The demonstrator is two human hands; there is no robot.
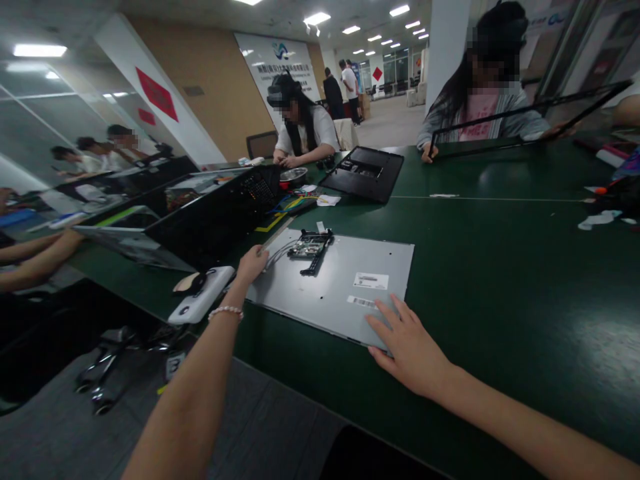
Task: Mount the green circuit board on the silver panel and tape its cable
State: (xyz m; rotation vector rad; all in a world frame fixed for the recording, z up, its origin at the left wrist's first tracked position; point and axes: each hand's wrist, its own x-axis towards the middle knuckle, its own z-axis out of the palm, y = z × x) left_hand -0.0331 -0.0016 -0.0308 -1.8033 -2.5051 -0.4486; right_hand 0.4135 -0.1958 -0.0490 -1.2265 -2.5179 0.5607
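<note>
A flat silver display panel (300, 290) lies back side up on the green table, with two white labels near its right end. On its upper part rests a small green circuit board (307, 248) in a black bracket. Grey cables (279, 256) run leftward from the board to the panel's left edge. There my left hand (251, 264) is closed, fingers curled round the cables; the exact grip is partly hidden. My right hand (407, 343) lies open, fingers spread, on the panel's lower right corner.
Left of the panel are a white handheld device (203, 300) and a large black casing (210, 213). Behind stand a black back cover (365, 170), loose wires (300, 202) and a metal bowl (294, 175). Across the green table (490, 267), a person holds a black frame (525, 141).
</note>
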